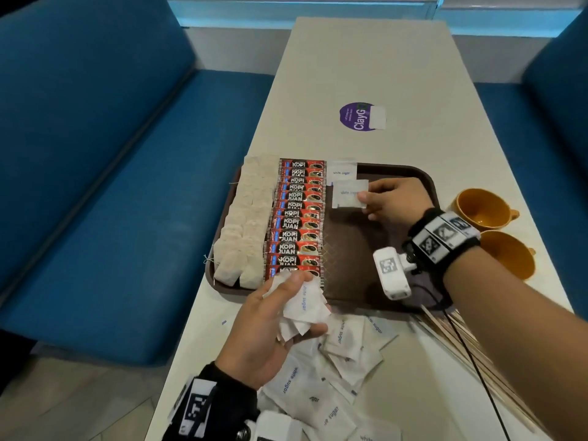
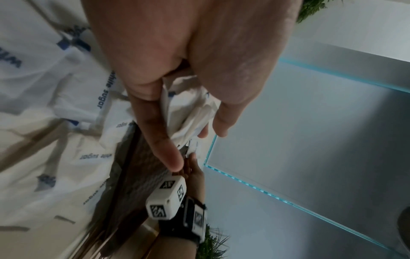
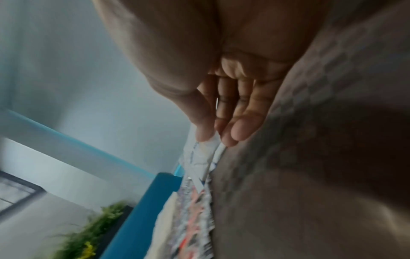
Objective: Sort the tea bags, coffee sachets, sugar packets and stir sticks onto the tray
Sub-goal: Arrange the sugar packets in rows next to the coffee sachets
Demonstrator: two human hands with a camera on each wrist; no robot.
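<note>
A brown tray (image 1: 397, 173) carries a column of pale tea bags (image 1: 245, 218) at its left and a column of red coffee sachets (image 1: 297, 218) beside them. One white sugar packet (image 1: 342, 171) lies at the tray's far edge. My right hand (image 1: 388, 202) pinches a second sugar packet (image 1: 348, 194) by its right edge just below the first; the right wrist view shows the thumb and fingers on that packet (image 3: 204, 154). My left hand (image 1: 273, 326) grips a bunch of sugar packets (image 1: 302, 307) above the tray's near edge, seen crumpled between the fingers (image 2: 188, 119).
Several loose sugar packets (image 1: 337, 370) lie heaped on the table in front of the tray. Wooden stir sticks (image 1: 471, 354) fan out at the right. Two orange cups (image 1: 480, 208) stand right of the tray. A purple sticker (image 1: 358, 117) marks the table farther back. Blue benches flank the table.
</note>
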